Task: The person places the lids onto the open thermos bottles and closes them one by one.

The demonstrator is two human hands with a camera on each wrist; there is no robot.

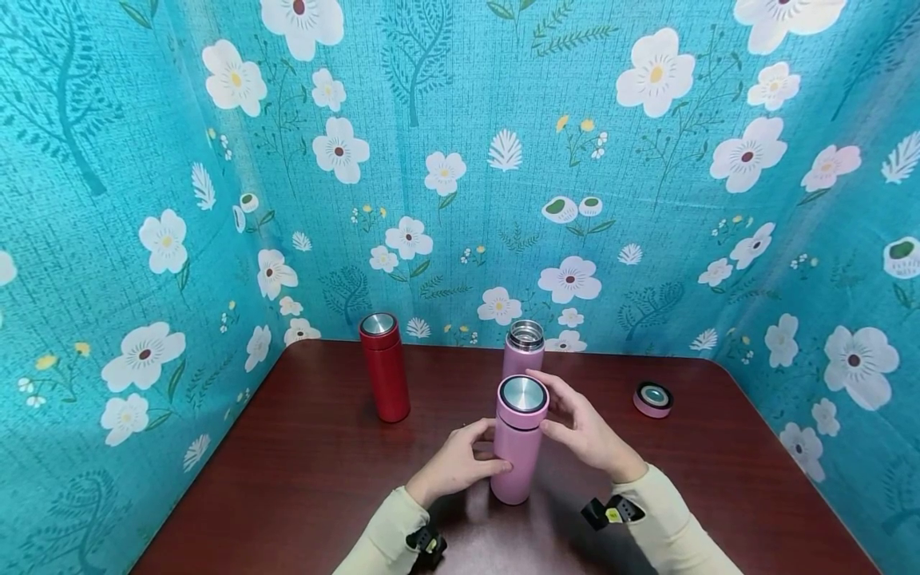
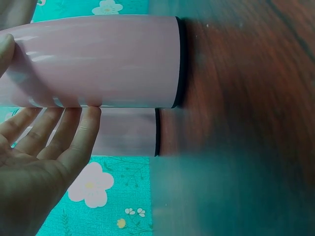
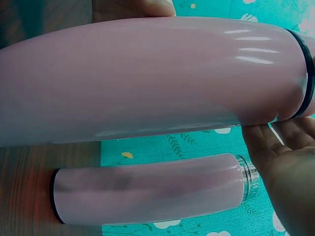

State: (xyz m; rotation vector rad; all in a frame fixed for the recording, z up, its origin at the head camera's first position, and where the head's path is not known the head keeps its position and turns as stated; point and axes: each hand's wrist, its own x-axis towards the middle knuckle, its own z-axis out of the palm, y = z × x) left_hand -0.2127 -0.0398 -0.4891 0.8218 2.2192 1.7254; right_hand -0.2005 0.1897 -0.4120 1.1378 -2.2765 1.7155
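Behind the capped pink flask (image 1: 516, 467), one flowered blue cloth (image 1: 460, 208) is hung on three sides. Below the flask, one dark red-brown table (image 1: 309, 471) is seen, its far edge met by the cloth behind the flask. Three flasks are counted, two pink and one red. The capped pink flask is held upright in front, near the middle; whether its base touches the tabletop cannot be told. The red flask (image 1: 388, 383) is stood to its left, well apart, near the far edge, with its lid on. The open pink flask (image 1: 523, 363) is stood just behind it, partly covered by it, its steel mouth exposed. Two hands are counted: by the left hand (image 1: 456, 463) the capped flask's body is gripped between thumb and fingers; by the right hand (image 1: 589, 431) its lidded top is clasped. One loose lid (image 1: 652, 399) is laid to its right, inner side up. Room for moving is left between flask and red flask, and between right hand and loose lid.
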